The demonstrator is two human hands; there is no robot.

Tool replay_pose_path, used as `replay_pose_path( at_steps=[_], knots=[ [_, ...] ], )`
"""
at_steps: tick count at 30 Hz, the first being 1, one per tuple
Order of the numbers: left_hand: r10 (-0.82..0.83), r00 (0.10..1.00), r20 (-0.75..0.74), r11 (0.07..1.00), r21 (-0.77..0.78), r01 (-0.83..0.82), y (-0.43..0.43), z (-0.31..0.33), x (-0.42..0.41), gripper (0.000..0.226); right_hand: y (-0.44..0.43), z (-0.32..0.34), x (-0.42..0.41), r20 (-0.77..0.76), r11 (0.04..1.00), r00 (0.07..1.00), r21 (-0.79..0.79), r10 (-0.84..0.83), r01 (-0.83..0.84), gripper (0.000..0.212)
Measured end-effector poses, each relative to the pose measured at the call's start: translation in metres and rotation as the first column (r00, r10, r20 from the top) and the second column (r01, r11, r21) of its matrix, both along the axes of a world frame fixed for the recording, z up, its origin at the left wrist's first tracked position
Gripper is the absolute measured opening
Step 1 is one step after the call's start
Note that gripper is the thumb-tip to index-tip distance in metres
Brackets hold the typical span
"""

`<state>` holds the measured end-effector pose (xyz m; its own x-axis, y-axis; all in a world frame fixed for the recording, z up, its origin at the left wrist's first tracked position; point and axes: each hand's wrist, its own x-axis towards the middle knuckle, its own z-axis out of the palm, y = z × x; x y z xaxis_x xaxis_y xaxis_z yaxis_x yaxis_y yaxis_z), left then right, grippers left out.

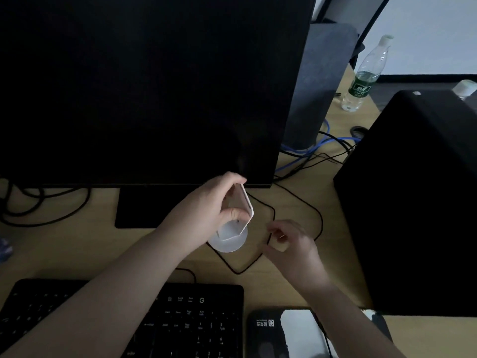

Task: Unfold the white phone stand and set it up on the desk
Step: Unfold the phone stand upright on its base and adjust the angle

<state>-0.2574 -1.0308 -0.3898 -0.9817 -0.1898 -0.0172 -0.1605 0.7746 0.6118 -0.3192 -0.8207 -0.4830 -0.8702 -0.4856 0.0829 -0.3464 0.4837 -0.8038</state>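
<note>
The white phone stand (233, 235) rests its round base on the wooden desk (103, 249), just in front of the monitor's lower right corner. Its flat plate is tilted up from the base. My left hand (214, 205) grips that plate, fingers at its top edge and thumb near its lower end. My right hand (289, 241) hovers a little to the right of the stand, fingers loosely curled, holding nothing and not touching it.
A large dark monitor (144, 86) fills the back, its foot (139, 210) left of the stand. Black cables (296, 200) loop around the stand. A keyboard (180, 321) and mouse pad (284, 332) lie near me, a black computer case (413, 202) stands right, a water bottle (366, 76) behind.
</note>
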Motion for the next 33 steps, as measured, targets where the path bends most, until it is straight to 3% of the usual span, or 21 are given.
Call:
replay_pose_path(
  at_steps=[3, 6, 10, 12, 15, 23, 29, 33],
  knots=[
    [0.038, 0.998, -0.05, 0.993, -0.105, -0.043, -0.004, 0.002, 0.003, 0.03, -0.001, 0.006, 0.001, 0.105, 0.998, 0.993, -0.049, 0.051, -0.046, 0.028],
    [0.107, 0.993, -0.045, 0.985, -0.132, -0.112, -0.01, 0.0, 0.009, 0.018, -0.004, 0.016, -0.004, 0.195, 0.993, 0.981, -0.116, 0.019, 0.004, 0.015],
    [0.272, 0.961, -0.044, 0.962, 0.05, -0.27, -0.015, -0.011, 0.019, 0.012, -0.01, 0.033, -0.011, 0.351, 0.984, 0.936, -0.174, 0.02, 0.044, 0.008],
    [0.338, 0.94, -0.053, 0.928, 0.183, -0.324, -0.012, -0.016, 0.023, 0.011, -0.016, 0.04, -0.012, 0.365, 0.983, 0.93, -0.185, 0.05, 0.02, 0.009],
    [0.348, 0.932, -0.104, 0.922, 0.22, -0.32, -0.005, -0.018, 0.024, 0.009, -0.025, 0.047, -0.012, 0.335, 0.977, 0.934, -0.207, 0.122, -0.053, 0.014],
    [0.325, 0.937, -0.128, 0.927, 0.24, -0.289, -0.001, -0.018, 0.016, 0.011, -0.045, 0.044, -0.016, 0.36, 0.985, 0.924, -0.153, 0.129, -0.078, 0.015],
    [0.381, 0.924, 0.032, 0.865, 0.341, -0.369, 0.003, -0.042, 0.02, 0.066, -0.05, 0.031, -0.013, 0.445, 0.995, 0.895, -0.103, 0.037, 0.011, 0.026],
    [0.406, 0.905, 0.125, 0.823, 0.381, -0.422, 0.011, -0.047, 0.019, 0.045, -0.053, 0.027, -0.013, 0.45, 0.996, 0.893, -0.089, 0.032, 0.01, 0.028]
  ],
)
